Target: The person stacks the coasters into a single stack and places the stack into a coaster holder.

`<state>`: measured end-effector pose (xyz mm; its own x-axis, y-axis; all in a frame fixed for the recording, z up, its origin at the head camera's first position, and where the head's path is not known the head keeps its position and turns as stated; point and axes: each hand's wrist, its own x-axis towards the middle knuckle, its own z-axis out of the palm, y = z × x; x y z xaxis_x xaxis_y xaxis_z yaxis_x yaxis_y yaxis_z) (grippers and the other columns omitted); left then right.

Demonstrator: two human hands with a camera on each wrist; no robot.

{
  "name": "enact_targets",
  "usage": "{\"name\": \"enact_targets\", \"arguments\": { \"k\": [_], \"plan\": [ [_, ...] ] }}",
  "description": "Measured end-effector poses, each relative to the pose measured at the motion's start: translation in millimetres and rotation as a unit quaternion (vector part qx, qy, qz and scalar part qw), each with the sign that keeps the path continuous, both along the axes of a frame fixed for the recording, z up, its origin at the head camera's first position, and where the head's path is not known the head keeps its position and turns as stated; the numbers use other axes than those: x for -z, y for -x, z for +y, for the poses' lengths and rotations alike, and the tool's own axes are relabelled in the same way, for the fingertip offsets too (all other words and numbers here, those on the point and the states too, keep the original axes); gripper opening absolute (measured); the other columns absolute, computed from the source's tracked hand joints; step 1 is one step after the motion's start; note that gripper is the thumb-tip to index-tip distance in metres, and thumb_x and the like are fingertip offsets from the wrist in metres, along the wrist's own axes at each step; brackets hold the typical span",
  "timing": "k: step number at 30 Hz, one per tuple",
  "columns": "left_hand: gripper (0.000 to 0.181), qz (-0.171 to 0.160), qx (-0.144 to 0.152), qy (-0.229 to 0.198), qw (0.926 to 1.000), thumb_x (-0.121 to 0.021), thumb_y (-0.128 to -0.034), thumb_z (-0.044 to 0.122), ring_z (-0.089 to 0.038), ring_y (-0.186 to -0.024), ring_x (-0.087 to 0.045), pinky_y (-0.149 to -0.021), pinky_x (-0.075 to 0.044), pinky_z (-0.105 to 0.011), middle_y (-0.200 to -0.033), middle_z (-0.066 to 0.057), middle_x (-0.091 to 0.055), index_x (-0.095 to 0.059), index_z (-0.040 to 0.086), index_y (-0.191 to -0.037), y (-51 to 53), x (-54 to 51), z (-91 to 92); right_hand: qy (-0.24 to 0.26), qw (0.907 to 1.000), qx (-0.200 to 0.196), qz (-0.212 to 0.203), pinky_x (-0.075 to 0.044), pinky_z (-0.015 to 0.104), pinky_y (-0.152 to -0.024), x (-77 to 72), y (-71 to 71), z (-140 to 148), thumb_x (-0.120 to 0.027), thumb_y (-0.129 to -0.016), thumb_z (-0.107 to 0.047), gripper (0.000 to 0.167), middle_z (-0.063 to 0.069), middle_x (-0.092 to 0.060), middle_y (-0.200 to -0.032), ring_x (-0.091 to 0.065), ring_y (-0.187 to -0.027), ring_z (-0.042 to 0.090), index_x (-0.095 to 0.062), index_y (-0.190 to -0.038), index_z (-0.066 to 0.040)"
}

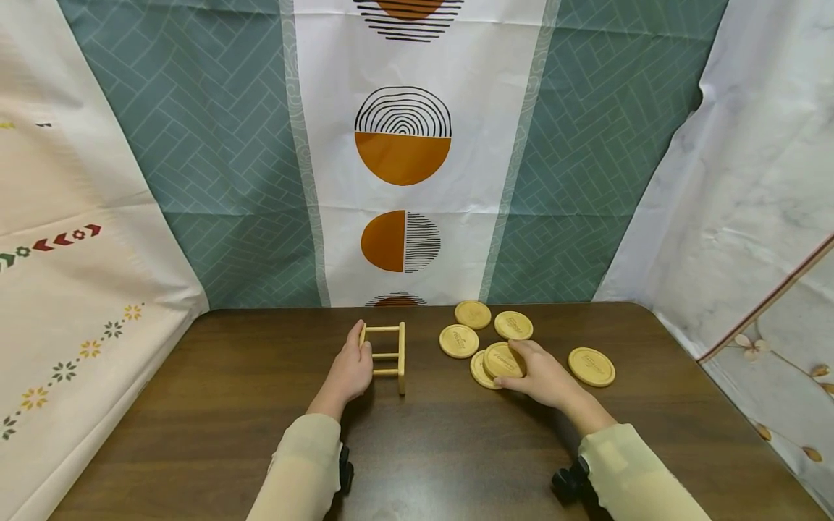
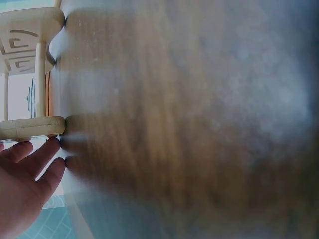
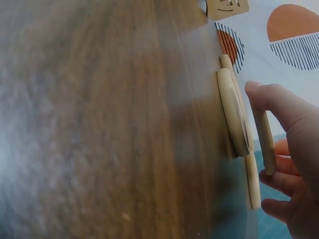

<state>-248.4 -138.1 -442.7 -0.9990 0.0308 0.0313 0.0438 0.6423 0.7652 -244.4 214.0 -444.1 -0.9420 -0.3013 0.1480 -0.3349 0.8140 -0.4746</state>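
A small wooden coaster holder (image 1: 402,354), two end panels joined by rods, stands on the table. My left hand (image 1: 350,373) holds its left end panel (image 2: 32,128), with several fingers along the outer face; the thumb is out of sight in the left wrist view. Over to the right, my right hand (image 1: 541,375) pinches a round wooden coaster (image 3: 265,142) by its edges, thumb on one side and fingers on the other. That coaster is raised and tilted above another coaster (image 1: 478,370), which it partly covers in the head view.
More engraved coasters lie about the right hand: one at the back (image 1: 472,314), one beside it (image 1: 514,325), one toward the holder (image 1: 459,341) and one at the far right (image 1: 591,367). The dark wooden table (image 1: 215,420) ends at a patterned cloth backdrop (image 1: 234,246).
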Motion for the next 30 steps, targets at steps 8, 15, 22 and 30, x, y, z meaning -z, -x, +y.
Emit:
{"name": "enact_targets", "arguments": {
  "k": [8,15,22,30],
  "plan": [
    [0.053,0.000,-0.002,-0.002,1.0000,-0.026,-0.1023,0.021,-0.043,-0.132,-0.038,-0.106,-0.032,-0.056,-0.151,-0.025,-0.029,-0.010,0.011,-0.152,-0.4,-1.5,0.7,-0.011,0.9999,-0.004,-0.004,-0.034,0.054,-0.106,1.9,0.7,-5,-0.072,-0.077,-0.051,0.087,0.026,-0.044,-0.141,-0.039,-0.132,0.041,-0.043,-0.138,0.005],
    [0.053,-0.007,-0.004,-0.003,1.0000,-0.026,-0.1029,0.021,-0.044,-0.131,-0.039,-0.105,-0.033,-0.056,-0.151,-0.025,-0.028,-0.010,0.012,-0.152,-0.7,-1.8,1.3,-0.016,0.9998,-0.004,-0.010,-0.033,0.054,-0.106,2.9,0.7,-9,-0.071,-0.078,-0.051,0.087,0.026,-0.044,-0.141,-0.039,-0.132,0.041,-0.043,-0.138,0.005],
    [0.053,-0.011,-0.003,-0.003,0.9999,-0.025,-0.1031,0.021,-0.043,-0.129,-0.042,-0.103,-0.035,-0.056,-0.151,-0.025,-0.027,-0.009,0.012,-0.153,-0.9,-1.0,1.7,-0.021,0.9997,-0.009,-0.011,-0.035,0.053,-0.105,4.4,1.2,-12,-0.070,-0.078,-0.053,0.087,0.024,-0.045,-0.141,-0.041,-0.131,0.040,-0.043,-0.138,0.004],
    [0.053,-0.006,-0.005,-0.002,1.0000,-0.025,-0.1029,0.021,-0.043,-0.130,-0.040,-0.105,-0.033,-0.056,-0.151,-0.025,-0.028,-0.010,0.011,-0.152,-1.7,-3.7,2.0,-0.021,0.9996,-0.015,-0.009,-0.036,0.054,-0.104,4.5,1.7,-15,-0.069,-0.079,-0.053,0.086,0.025,-0.045,-0.140,-0.042,-0.130,0.040,-0.044,-0.137,0.004]
  ]
}}
